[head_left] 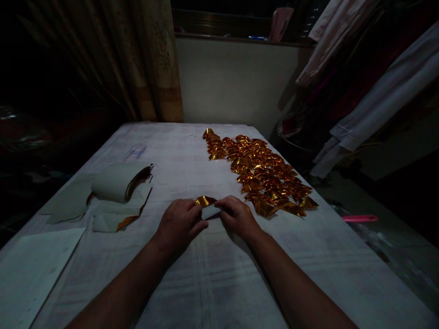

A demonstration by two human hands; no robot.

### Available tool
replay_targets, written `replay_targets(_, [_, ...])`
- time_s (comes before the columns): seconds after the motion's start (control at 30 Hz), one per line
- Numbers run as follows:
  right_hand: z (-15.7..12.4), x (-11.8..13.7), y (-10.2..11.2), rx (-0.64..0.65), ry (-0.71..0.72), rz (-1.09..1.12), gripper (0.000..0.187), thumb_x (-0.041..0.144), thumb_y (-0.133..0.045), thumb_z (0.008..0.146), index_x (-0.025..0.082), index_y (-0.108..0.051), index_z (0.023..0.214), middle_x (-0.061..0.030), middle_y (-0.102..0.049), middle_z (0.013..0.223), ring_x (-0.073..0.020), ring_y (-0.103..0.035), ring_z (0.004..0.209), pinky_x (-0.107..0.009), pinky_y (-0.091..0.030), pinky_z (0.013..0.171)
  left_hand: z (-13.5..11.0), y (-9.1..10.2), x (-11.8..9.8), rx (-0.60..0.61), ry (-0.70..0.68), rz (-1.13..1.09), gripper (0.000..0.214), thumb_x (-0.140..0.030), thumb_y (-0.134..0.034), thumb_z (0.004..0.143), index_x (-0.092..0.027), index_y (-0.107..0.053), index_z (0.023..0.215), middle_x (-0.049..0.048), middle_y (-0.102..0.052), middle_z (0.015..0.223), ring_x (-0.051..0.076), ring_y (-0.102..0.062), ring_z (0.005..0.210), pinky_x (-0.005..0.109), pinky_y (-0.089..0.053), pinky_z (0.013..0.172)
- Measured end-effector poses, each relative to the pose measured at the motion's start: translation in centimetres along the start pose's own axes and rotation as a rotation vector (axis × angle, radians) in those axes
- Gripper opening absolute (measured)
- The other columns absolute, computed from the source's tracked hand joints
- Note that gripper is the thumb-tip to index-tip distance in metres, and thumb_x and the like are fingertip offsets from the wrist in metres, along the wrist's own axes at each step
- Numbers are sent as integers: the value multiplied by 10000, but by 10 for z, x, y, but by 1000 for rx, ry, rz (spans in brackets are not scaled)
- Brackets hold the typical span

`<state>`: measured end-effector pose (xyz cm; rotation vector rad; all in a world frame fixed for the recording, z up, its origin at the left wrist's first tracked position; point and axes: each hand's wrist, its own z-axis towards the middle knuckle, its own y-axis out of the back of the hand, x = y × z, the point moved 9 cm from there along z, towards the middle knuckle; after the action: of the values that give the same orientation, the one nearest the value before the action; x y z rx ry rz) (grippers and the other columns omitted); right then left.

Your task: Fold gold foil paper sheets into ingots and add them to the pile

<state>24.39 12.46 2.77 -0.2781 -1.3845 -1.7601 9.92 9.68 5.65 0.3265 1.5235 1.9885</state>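
Between my two hands, just above the cloth-covered table, is a sheet of gold foil paper (210, 211), partly folded, with its pale back facing me and a shiny gold edge at the far side. My left hand (180, 222) pinches its left end between thumb and fingers. On its right end, my right hand (237, 216) is closed with the fingertips pressed together. To the right and beyond lies a spread of folded gold foil pieces (260, 171). Left of my hands are a curled stack of foil paper sheets (115, 182) and a loose sheet (120, 210), pale side up.
A white sheet (41, 269) lies at the table's near left. Patterned curtains (151, 59) hang at the back left, and clothes (384, 91) hang on the right. A pink container (280, 23) stands on the sill. Something pink (360, 219) lies beyond the table's right edge.
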Motion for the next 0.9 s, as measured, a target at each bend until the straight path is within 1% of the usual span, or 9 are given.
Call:
replay_targets(0.07, [-3,10,0,-22,91,-102,240,86,-671,801,240,-742,972,-35,-714,917,-189,-645,873,-302,-490,785,-1,0,0,-32,-12,20,141,-289,-732,854,-188,-658,919,83,-707,990,271,-659,921,447,-522,842])
replay_targets(0.13, [-7,21,-4,8,158,-221,147,157,-712,828,246,-753,939,-41,-706,892,-188,-627,831,-293,-464,729,-4,1,-1,-85,-45,28,59,-228,-667,894,-187,-672,937,85,-716,1017,265,-665,946,439,-532,844])
replay_targets(0.2, [-12,30,-9,60,201,-305,94,207,-709,862,260,-761,920,-36,-693,862,-176,-607,787,-283,-436,685,-9,5,-3,-150,-103,22,103,-174,-588,931,-184,-686,960,94,-724,1062,260,-672,988,428,-544,853])
replay_targets(0.27, [-18,33,-11,91,217,-331,101,216,-690,885,267,-765,927,-32,-684,846,-166,-594,759,-276,-425,666,-14,8,-6,-189,-165,8,173,-138,-528,952,-174,-693,989,108,-726,1106,259,-674,1030,421,-556,869])
replay_targets(0.33, [-22,32,-9,82,207,-312,146,189,-684,880,265,-763,977,-35,-687,869,-166,-600,770,-272,-435,672,-18,9,-9,-179,-203,-10,199,-123,-503,959,-167,-690,1009,118,-724,1129,258,-674,1048,416,-566,877])
replay_targets(0.43, [-23,26,-3,47,175,-263,224,134,-688,852,253,-754,1029,-40,-691,902,-174,-618,806,-273,-459,697,-21,6,-12,-113,-203,-63,201,-132,-507,964,-179,-678,1059,117,-710,1154,249,-669,1049,406,-574,871])
replay_targets(0.6, [-19,19,0,40,98,-202,138,155,-698,859,236,-752,957,-33,-679,867,-175,-623,790,-283,-458,691,-20,0,-16,-11,-155,-117,254,-156,-557,934,-208,-660,1161,122,-655,1218,273,-630,1101,459,-558,916])
replay_targets(0.8, [-16,16,3,32,22,-65,103,165,-677,878,239,-743,907,-18,-667,866,-167,-628,814,-286,-461,724,-18,5,-20,-31,-127,-146,276,-152,-568,913,-214,-655,1167,120,-625,1265,283,-615,1105,479,-553,904])
replay_targets(0.9, [-15,12,2,36,-38,-27,94,162,-682,870,238,-737,868,-11,-661,850,-164,-629,817,-279,-464,722,-17,6,-22,-22,-135,-154,256,-157,-560,920,-204,-645,1158,114,-641,1227,283,-607,1116,488,-539,935])
